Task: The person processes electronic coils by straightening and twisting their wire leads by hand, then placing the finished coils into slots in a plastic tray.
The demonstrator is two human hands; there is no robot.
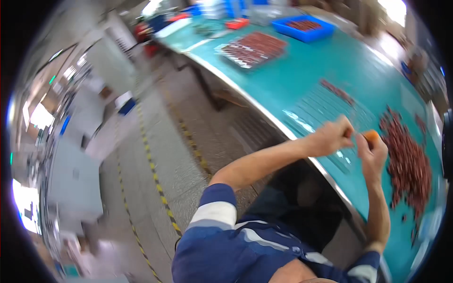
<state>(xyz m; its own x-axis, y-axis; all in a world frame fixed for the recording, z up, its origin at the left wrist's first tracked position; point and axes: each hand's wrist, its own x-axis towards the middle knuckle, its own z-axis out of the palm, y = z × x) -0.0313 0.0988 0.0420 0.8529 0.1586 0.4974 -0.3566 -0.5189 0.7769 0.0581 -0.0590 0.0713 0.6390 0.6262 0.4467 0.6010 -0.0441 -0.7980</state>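
My left hand (332, 137) is closed, its fingers curled together over the near edge of a clear ribbed tray (316, 106). Whatever it pinches is too blurred to make out. Close beside it on the right, my right hand (373, 158) is closed around a small orange thing (371, 136) whose kind I cannot tell. The hands are slightly apart. Along the tray's far side lies a short row of reddish-brown pieces (337, 91). To the right of my right hand spreads a large loose pile of small reddish-brown rod-like pieces (408, 165).
Farther along the green-topped table (264, 85) lies a tray filled with reddish-brown pieces (255, 48). A blue bin (309, 35) holds more pieces, and a red box (237, 23) stands behind. Yellow-black floor lines (153, 177) and grey cabinets (75, 170) are at left.
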